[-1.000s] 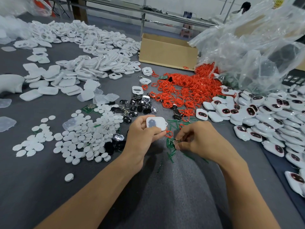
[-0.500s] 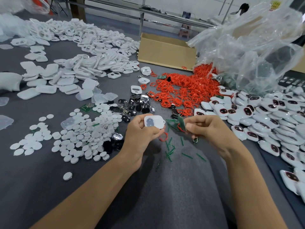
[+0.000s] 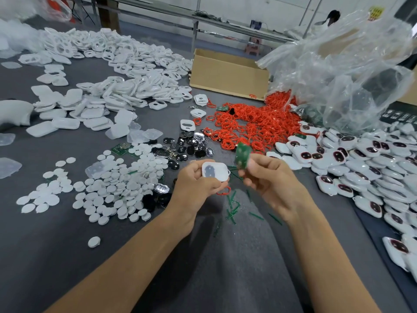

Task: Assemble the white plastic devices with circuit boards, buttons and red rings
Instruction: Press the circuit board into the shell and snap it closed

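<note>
Surface: we are working over a grey surface (image 3: 67,256) carrying loose parts on all sides.
Assembled pile: finished white devices (image 3: 361,168) are lying heaped to our right.
Ring stock: the red rings (image 3: 252,127) are sitting in a heap beyond the hands.
Left hand: the left hand (image 3: 196,184) is gripping a white shell (image 3: 214,170), hollow side up, long axis running left-right. A single red ring (image 3: 223,190) is showing just below the fingers; we cannot tell if it is held.
Right hand: the right hand (image 3: 270,177) is pinching a green circuit board (image 3: 242,154), standing upright and blurred.
Relation: the board is sitting just right of the shell, slightly higher, not touching. We are judging it needs tipping flat and moving left into the hollow.
</note>
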Tool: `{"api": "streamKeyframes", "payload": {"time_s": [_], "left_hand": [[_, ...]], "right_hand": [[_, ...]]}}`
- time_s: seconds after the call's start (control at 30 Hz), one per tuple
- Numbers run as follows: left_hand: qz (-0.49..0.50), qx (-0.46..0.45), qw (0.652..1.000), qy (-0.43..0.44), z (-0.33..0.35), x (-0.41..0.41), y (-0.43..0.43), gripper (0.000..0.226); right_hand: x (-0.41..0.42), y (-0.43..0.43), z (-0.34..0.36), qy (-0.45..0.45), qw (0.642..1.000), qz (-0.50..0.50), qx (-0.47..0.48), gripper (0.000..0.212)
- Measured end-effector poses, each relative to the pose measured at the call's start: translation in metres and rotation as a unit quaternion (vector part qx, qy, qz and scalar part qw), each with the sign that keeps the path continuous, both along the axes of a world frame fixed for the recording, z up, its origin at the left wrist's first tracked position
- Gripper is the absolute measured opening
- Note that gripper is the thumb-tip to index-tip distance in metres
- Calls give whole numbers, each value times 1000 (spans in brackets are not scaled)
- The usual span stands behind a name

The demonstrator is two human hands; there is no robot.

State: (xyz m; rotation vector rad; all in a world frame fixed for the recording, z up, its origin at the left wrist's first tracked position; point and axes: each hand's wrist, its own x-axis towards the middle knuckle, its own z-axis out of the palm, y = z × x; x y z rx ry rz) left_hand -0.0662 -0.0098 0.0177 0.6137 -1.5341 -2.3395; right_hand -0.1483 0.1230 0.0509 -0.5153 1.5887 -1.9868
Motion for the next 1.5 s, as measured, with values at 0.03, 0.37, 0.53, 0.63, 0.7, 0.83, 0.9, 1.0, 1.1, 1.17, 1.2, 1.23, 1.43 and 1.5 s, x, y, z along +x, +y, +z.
{"api": "streamKeyframes", "payload": {"time_s": [0.03, 0.37, 0.53, 0.63, 0.7, 0.83, 0.9, 1.0, 1.1, 1.17, 1.2, 1.23, 1.43, 1.5], "left_hand": [[-9, -6, 1000, -1, 0, 0, 1, 42], [-46, -4, 999, 12, -1, 0, 5, 48], [-46, -7, 999, 13, -1, 0, 6, 47], [-46, 3, 999, 14, 0, 1, 6, 47], [-48, 12, 999, 18, 1, 1, 6, 46], [-47, 24, 998, 23, 1, 0, 5, 44], [-45, 34, 998, 25, 1, -1, 5, 41], [-47, 39, 998, 29, 0, -1, 4, 30], [-38, 29, 998, 30, -2, -2, 4, 23], [-31, 26, 999, 32, -3, -3, 4, 22], [-29, 25, 999, 33, -3, -3, 5, 22], [-28, 24, 999, 34, -4, -2, 5, 22], [-18, 25, 999, 40, -5, -2, 5, 18], [-16, 19, 999, 42, -4, -2, 5, 15]], "right_hand": [[1, -2, 0, 102, 990, -47, 80, 11], [8, -12, -10, 502, 792, -109, 329, 14], [11, -13, -10, 518, 772, -102, 355, 16], [13, -14, -10, 525, 762, -103, 366, 16], [14, -15, -10, 528, 756, -102, 373, 17], [15, -15, -9, 528, 752, -98, 382, 15], [16, -15, -9, 532, 748, -96, 386, 15], [17, -15, -8, 534, 744, -99, 390, 16], [19, -15, -8, 531, 745, -109, 388, 16], [19, -15, -7, 531, 745, -111, 388, 16], [19, -15, -7, 532, 744, -111, 389, 15], [20, -15, -7, 532, 744, -110, 388, 15], [21, -17, -7, 531, 748, -106, 385, 17], [21, -17, -6, 530, 748, -106, 386, 17]]}}
